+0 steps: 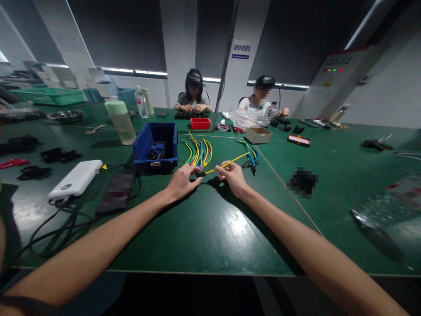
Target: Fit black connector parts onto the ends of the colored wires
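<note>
Between my hands, just above the green table, runs a yellow wire [212, 171] with a small black connector [201, 174] on its left end. My left hand [184, 179] pinches that connector between thumb and fingers. Farther along, my right hand [232, 176] grips the wire itself, whose free end points up and right. Just beyond my left hand lies a bundle of yellow, green, blue and red wires [198, 151]. A smaller group of wires [252, 153] with black connectors lies beyond my right hand. The blue bin [155, 164] to the left holds small black parts [156, 152].
A white power bank [76, 180] with black cables, a dark phone [115, 193] and a bottle with a green lid [121, 125] are on the left. A small cardboard box [258, 135] and red tray [200, 123] stand farther back. Two people sit across the table [210, 232].
</note>
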Tool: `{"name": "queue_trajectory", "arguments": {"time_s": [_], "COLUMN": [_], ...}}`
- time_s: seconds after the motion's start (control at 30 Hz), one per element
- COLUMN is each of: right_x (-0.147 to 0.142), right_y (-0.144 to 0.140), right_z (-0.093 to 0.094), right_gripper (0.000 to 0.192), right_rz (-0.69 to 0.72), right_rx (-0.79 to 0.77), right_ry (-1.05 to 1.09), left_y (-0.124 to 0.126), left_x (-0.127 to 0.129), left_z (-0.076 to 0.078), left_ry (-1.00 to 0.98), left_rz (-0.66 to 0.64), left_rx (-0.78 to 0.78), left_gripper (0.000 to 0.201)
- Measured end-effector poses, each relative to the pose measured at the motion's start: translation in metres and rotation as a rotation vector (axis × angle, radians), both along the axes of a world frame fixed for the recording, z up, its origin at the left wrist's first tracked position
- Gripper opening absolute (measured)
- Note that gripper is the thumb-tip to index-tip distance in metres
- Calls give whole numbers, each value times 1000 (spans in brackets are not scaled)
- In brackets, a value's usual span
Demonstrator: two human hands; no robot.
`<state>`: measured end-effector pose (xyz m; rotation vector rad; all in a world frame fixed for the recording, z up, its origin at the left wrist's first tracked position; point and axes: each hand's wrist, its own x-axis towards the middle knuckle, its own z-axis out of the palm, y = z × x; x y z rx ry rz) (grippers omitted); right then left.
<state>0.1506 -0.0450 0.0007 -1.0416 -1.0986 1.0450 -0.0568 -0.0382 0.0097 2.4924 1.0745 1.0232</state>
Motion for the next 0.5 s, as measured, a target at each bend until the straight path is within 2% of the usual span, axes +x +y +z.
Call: {"name": "queue_trajectory", "arguments": {"time_s": [0.5], "right_x": [0], "right_y": [-1], "right_z": [2], "right_gripper": [41], "right_rz": [-26], "right_rx": [-10], "right_ry": [-19], "left_y": [0], "left_x": [-1], "left_z": [1], "left_ry": [-6], "left_rz": [-43], "left_rx": [-22], "left_gripper": [18]}}
